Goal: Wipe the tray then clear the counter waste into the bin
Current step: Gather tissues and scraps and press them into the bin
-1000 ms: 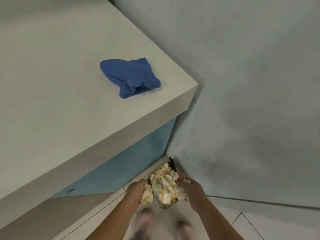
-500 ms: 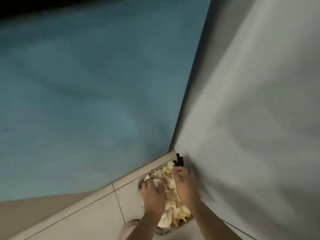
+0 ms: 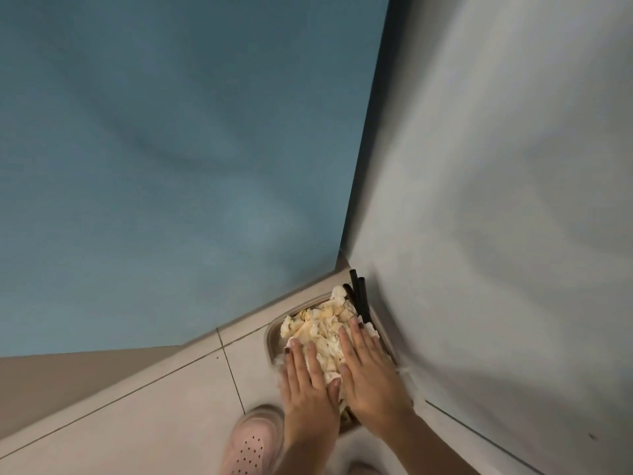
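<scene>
A small grey bin (image 3: pixel 273 334) stands on the floor in the corner between the blue counter side and the grey wall. It is heaped with crumpled cream and yellow paper waste (image 3: pixel 317 329). My left hand (image 3: pixel 305 378) lies flat, fingers spread, on the near left of the heap. My right hand (image 3: pixel 368 368) lies flat beside it on the right. Both palms press down on the waste and hold nothing. Two black straws (image 3: pixel 359 296) stick up at the bin's far edge. The tray, the counter top and the cloth are out of view.
The blue counter side panel (image 3: pixel 171 166) fills the left. A grey wall (image 3: pixel 496 200) fills the right. White floor tiles (image 3: pixel 154 406) lie below. My pink perforated shoe (image 3: pixel 253 440) stands just left of the bin.
The view has dropped from the counter top with the blue cloth down to the floor corner. My hands went from cupping the waste at its sides to lying flat on top of it.
</scene>
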`<state>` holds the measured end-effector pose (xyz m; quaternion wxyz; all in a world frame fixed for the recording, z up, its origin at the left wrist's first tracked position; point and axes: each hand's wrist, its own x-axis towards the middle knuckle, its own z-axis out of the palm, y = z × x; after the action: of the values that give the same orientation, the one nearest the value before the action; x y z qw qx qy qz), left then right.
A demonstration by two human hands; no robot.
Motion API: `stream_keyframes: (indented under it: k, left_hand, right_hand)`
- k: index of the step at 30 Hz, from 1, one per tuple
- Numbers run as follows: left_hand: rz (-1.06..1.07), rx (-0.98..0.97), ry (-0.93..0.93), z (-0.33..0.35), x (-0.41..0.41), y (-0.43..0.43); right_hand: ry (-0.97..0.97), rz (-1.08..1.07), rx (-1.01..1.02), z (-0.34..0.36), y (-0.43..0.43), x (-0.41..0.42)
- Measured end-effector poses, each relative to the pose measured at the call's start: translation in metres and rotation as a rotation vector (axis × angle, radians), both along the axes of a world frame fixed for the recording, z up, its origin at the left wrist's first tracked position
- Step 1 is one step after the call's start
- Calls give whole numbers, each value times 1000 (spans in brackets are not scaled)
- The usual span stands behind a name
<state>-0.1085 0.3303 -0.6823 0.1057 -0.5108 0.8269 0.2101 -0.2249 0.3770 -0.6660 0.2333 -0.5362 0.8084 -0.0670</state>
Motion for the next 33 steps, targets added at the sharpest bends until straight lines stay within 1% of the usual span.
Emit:
stream_keyframes:
  k: [2, 4, 6, 7, 8, 9, 12, 14, 16, 18, 22, 25, 28, 32, 33]
  left_hand:
    - [-20, 85, -36, -9, -4, -2]
    - [-16, 175, -73, -15, -6, -6]
    - [-29, 155, -103, -20, -11, -14]
    - [-42, 175, -127, -23, -13, -18]
    - [-53, 272, -167, -23, -15, -20]
    - [-74, 316, -196, -23, -17, -21]
    - [-126, 340, -288, -26, -23, -24]
    - [-126, 372, -270, -19, -29, -28]
    - [-77, 414, -249, -8, -32, -32]
    - [-25, 397, -221, -3, -33, -31]
    - [49, 335, -183, 13, -33, -25]
    - [88, 329, -135, 31, -29, -19]
    - [110, 278, -90, 43, -24, -16]
    - [117, 210, 13, 57, -20, -10]
    - [110, 147, 63, 59, -20, -6]
  right_hand:
    - [-28, -7, 94, -4, -7, -5]
    - [-30, -24, 110, -13, -13, -6]
    - [-16, 12, 139, -15, -20, -8]
    - [-19, 61, 146, -19, -22, -8]
    - [-54, 87, 172, -20, -23, -9]
    - [-76, 88, 187, -21, -24, -9]
    - [-9, 71, 211, -30, -24, -6]
    - [22, 23, 173, -27, -27, -4]
    - [10, 42, 153, -27, -27, -6]
    - [-91, 80, 216, -24, -27, -10]
    - [-120, 97, 195, -6, -23, -18]
    - [-161, 47, 192, 10, -22, -18]
    - [-198, -18, 137, 26, -24, -16]
    - [-137, -71, 84, 44, -20, -11]
    - [-115, -93, 53, 47, -18, -8]
